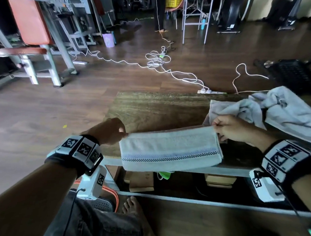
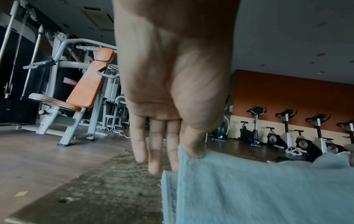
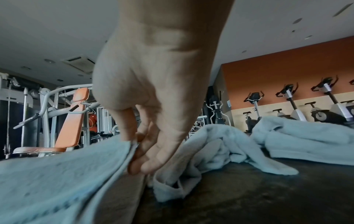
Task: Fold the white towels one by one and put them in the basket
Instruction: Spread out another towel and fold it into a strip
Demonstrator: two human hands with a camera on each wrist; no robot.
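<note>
Fingers (image 2: 193,149) of the left hand (image 1: 110,132) pinch the 9 o'clock corner of the folded white towel (image 1: 170,149); the right hand (image 1: 231,129) pinches the 3 o'clock corner. Towel hangs over the desk's (image 1: 150,109) near edge. Unfolded towels (image 1: 269,108) lie heaped at 2 o'clock.

You can't see the left hand (image 1: 111,131) fingertips from the head view; its back covers the pinch on the folded towel (image 1: 170,149), and that hand is smeared by motion. The right hand (image 1: 232,130) hides its own grip too (the wrist views show more, though the cloth there is blurred). The heap of unfolded towels (image 1: 284,109) runs off the right edge, so you can't count them. The towel's lower edge hides part of the shelf under the table (image 1: 156,108).
</note>
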